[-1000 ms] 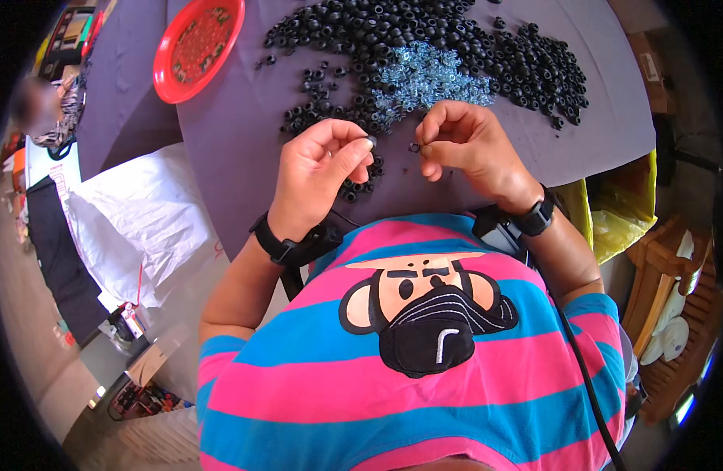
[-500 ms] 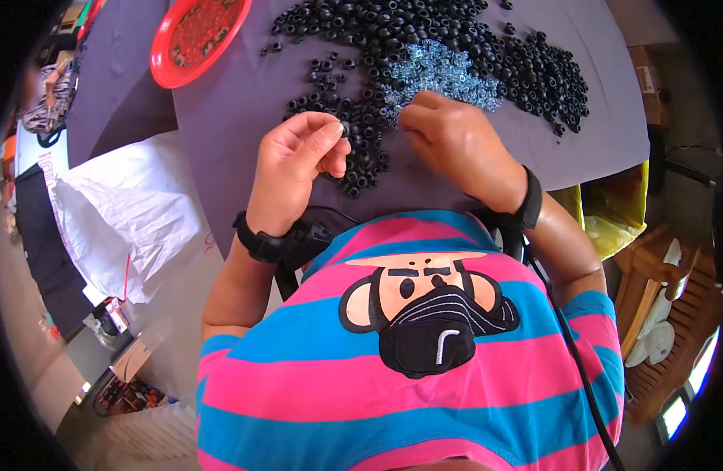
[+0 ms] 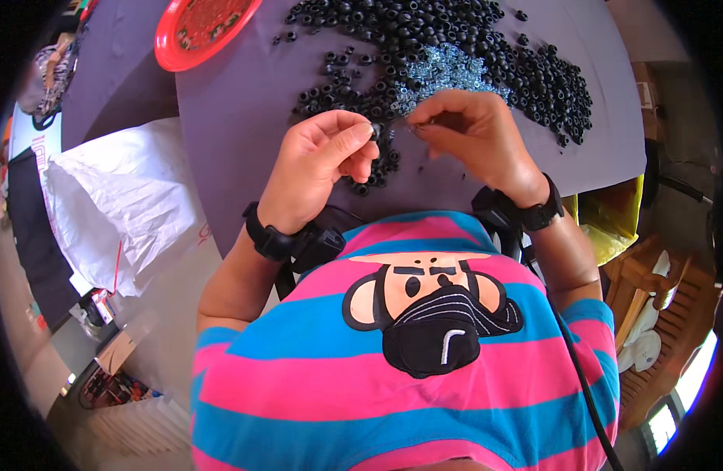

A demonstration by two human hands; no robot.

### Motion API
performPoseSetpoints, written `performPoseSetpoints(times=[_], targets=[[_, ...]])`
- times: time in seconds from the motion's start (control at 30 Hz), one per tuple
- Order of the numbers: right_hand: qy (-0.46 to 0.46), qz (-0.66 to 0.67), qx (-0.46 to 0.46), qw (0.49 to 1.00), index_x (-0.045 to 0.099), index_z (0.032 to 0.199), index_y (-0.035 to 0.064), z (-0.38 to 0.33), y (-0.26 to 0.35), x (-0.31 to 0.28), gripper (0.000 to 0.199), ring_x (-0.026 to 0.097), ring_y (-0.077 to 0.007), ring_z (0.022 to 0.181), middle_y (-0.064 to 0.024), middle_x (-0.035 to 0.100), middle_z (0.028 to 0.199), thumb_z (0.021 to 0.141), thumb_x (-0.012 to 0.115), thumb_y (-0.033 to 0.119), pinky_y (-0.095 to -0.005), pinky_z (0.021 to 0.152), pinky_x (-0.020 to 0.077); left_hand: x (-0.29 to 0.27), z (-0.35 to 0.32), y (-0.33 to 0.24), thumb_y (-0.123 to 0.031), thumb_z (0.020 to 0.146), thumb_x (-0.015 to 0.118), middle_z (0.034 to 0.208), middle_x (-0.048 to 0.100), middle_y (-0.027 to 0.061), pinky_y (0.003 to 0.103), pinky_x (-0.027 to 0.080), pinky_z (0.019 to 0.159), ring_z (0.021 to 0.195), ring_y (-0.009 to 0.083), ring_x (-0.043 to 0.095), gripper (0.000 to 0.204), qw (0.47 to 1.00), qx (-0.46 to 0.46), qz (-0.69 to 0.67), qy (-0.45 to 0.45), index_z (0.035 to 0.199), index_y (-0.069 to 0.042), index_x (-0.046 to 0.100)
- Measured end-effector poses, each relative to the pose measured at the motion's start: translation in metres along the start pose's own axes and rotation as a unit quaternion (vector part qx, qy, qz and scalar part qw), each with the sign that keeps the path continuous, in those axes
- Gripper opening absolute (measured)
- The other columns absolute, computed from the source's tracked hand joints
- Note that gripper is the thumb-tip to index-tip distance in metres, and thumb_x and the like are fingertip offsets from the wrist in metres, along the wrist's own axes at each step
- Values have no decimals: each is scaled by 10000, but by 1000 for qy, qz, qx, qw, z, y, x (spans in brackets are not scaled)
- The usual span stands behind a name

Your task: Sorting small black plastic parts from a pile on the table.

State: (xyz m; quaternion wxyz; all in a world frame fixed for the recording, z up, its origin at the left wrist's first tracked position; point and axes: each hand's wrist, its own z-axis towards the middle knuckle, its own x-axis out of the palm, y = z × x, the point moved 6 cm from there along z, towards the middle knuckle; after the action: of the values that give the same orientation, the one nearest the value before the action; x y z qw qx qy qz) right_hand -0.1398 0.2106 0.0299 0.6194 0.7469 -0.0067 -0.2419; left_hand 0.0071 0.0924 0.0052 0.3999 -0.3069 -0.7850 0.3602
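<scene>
Between the thumb and forefinger of my left hand a small black ring-shaped part is pinched, partly covered by the fingertips. My right hand is close beside it on the right, its thumb and forefinger pressed together on something tiny and dark that I cannot make out. Both hands are just above the near part of the table. Beyond them spreads a big heap of black ring-shaped parts, with a pile of small clear bluish pieces in its middle. Some black parts lie partly hidden under my left hand.
A red plastic basin with small bits in it stands at the far left of the grey tabletop. White sheeting lies left of the table. On the right are a yellow bag and a wooden bench.
My right hand has come away from the clear pieces, back toward my left hand, and its fingers have turned toward it. My left hand has shifted slightly right, still pinching the black part.
</scene>
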Motion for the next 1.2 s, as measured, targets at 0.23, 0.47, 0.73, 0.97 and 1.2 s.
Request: performPoseSetpoints(times=[0.23, 0.47, 0.73, 0.97, 1.2], targets=[[37, 281, 42, 958, 644, 960, 8, -12, 3, 3, 109, 645, -85, 653, -39, 675, 813, 856, 677, -2, -178, 523, 459, 28, 6, 3, -165, 955, 581, 839, 646, 60, 248, 468, 612, 658, 128, 578, 182, 997, -42, -14, 62, 1061, -20, 607], [76, 309, 26, 948, 635, 933, 9, -18, -8, 5, 103, 632, -81, 651, -33, 667, 802, 845, 685, -12, -187, 533, 474, 38, 6, 6, -142, 955, 575, 838, 644, 56, 245, 473, 621, 678, 121, 587, 170, 995, -54, 34, 78, 1062, -13, 603], [176, 421, 33, 889, 686, 1016, -27, -33, -13, 29, 237, 600, -102, 825, -29, 603, 890, 785, 722, -69, -215, 693, 482, 43, -7, 13, -98, 928, 589, 820, 648, 48, 219, 487, 643, 670, 92, 596, 136, 959, -145, 148, 195, 1013, 7, 595], [203, 399, 26, 894, 681, 936, -26, -37, -13, 34, 132, 589, -95, 759, -37, 609, 867, 809, 715, -39, -207, 648, 469, 43, -14, 19, -103, 931, 603, 814, 649, 60, 220, 480, 630, 663, 96, 596, 144, 955, -165, 125, 211, 1008, 19, 607], [-50, 197, 10, 979, 645, 991, 12, -22, 5, -43, 117, 583, -54, 725, 6, 617, 819, 877, 624, -6, -192, 629, 459, 30, -5, -1, -74, 938, 567, 821, 632, 61, 236, 479, 628, 663, 114, 585, 127, 992, -65, 13, 104, 1027, 7, 606]])
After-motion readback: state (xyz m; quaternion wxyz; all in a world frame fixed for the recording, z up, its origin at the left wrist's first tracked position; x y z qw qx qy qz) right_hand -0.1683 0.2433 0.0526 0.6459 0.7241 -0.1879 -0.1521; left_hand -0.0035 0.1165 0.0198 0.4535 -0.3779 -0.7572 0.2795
